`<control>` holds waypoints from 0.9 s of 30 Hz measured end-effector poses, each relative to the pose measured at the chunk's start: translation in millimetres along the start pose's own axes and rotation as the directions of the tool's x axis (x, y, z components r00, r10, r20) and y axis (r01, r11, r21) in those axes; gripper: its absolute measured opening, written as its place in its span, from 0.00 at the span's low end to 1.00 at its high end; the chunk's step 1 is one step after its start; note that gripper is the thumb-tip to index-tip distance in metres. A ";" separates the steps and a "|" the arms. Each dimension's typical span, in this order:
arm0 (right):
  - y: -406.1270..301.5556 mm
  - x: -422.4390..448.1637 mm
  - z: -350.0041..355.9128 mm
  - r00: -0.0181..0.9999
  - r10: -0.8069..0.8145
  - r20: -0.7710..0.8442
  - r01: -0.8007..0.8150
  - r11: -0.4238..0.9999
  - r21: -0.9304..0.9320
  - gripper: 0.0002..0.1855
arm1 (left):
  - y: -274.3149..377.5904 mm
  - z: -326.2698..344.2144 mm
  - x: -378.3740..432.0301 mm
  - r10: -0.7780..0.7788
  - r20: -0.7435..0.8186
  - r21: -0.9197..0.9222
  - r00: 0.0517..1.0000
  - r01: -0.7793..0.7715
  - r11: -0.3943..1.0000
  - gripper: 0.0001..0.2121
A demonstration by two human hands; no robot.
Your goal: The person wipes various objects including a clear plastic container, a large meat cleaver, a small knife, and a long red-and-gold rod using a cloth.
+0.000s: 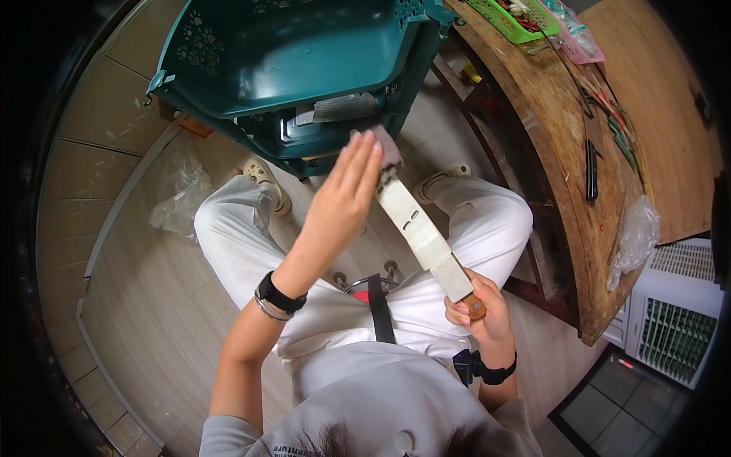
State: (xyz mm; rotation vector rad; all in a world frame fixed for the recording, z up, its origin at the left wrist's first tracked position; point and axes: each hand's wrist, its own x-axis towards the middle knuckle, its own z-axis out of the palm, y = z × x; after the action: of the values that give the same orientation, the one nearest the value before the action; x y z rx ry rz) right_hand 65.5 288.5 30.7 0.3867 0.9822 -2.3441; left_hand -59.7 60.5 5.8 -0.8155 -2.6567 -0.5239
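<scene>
My right hand is closed around the wooden handle of a long, flat metal tool with slots cut through it. The tool slants up and away from me over the gap between my knees. At its far end is a greyish-pink piece whose material I cannot make out, with dark bits below it. My left hand lies beside that end, fingers straight and close together, fingertips against or just beside the pinkish piece. Its thumb is hidden, so I cannot tell whether it grips anything.
A green plastic tiered basket rack stands in front of my feet. Along the right runs a worn wooden table bearing a black-handled knife, a green basket and a plastic bag. Another clear bag lies on the floor at left.
</scene>
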 end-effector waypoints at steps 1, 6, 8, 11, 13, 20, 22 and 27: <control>0.5 -1.8 0.7 1.000 0.004 -0.001 -0.004 1.000 0.004 0.19 | -4.8 -0.5 1.7 -0.028 -0.010 0.008 1.000 0.028 1.000 0.27; -0.9 -4.8 1.5 1.000 0.013 -0.002 -0.013 0.999 0.037 0.19 | -1.7 1.0 -3.4 -0.004 0.005 -0.026 1.000 0.004 1.000 0.27; 0.3 -2.1 -4.0 1.000 -0.005 0.020 0.004 0.997 0.074 0.18 | 14.0 2.8 -11.4 0.052 0.016 -0.102 0.999 -0.050 0.994 0.27; 2.0 1.7 -9.4 0.999 -0.025 0.020 0.023 0.994 0.105 0.17 | 46.0 1.9 -24.8 0.132 0.068 -0.209 0.989 -0.115 0.971 0.24; 2.3 3.3 -9.8 0.999 -0.024 0.023 0.022 0.993 0.115 0.17 | 59.4 0.5 -31.4 0.168 0.047 -0.224 0.985 -0.153 0.962 0.25; 3.0 0.7 -6.1 1.000 -0.022 0.021 0.021 0.997 0.069 0.17 | 36.9 -4.8 -18.7 0.029 0.063 -0.229 0.998 -0.014 0.973 0.26; 4.0 2.1 -4.3 1.000 -0.021 0.012 0.020 0.998 0.060 0.17 | 30.5 1.0 -18.8 0.000 0.060 -0.246 0.998 0.015 0.969 0.27; 7.8 9.1 -3.6 0.994 -0.079 -0.071 0.083 0.995 0.052 0.16 | 67.0 -7.4 -27.5 0.093 0.104 -0.521 0.990 -0.026 0.853 0.27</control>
State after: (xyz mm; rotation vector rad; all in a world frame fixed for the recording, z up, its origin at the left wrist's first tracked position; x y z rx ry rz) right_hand 63.0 283.1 19.6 0.4606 0.9838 -2.4496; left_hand 2.7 96.0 18.2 -1.1034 -2.6146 -1.2484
